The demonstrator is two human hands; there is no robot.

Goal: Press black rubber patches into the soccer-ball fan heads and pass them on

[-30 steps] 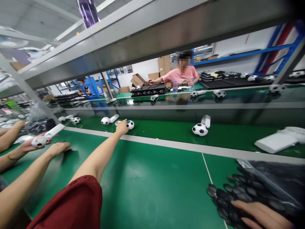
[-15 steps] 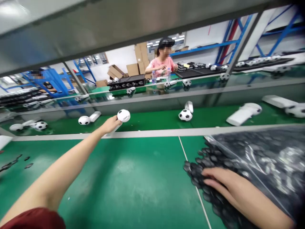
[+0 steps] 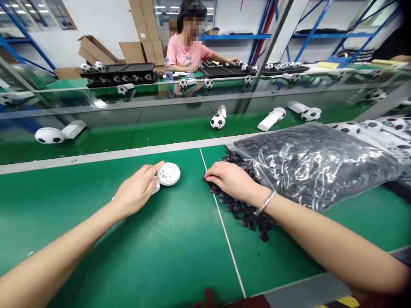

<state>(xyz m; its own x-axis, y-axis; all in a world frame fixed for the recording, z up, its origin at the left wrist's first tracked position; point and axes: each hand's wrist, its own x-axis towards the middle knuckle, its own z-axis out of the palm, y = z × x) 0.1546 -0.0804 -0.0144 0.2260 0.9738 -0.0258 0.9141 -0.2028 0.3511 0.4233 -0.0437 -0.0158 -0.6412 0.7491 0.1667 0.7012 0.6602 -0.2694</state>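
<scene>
White ball-headed device (image 3: 169, 174) is gripped in my distant left hand (image 3: 136, 190); my right hand (image 3: 231, 180) touches black pieces (image 3: 236, 208), its grip unclear

The clear plastic bag (image 3: 314, 162) at three o'clock is crinkled and very glossy; the black pieces (image 3: 236, 208) at five o'clock look like plastic with a duller sheen. Toward eight o'clock, the ball-headed piece (image 3: 169, 174) is white plastic, satin-looking. The green tabletop (image 3: 154, 256) at seven is smooth, softly shiny; the cartons (image 3: 143, 21) at eleven are matt cardboard.
</scene>
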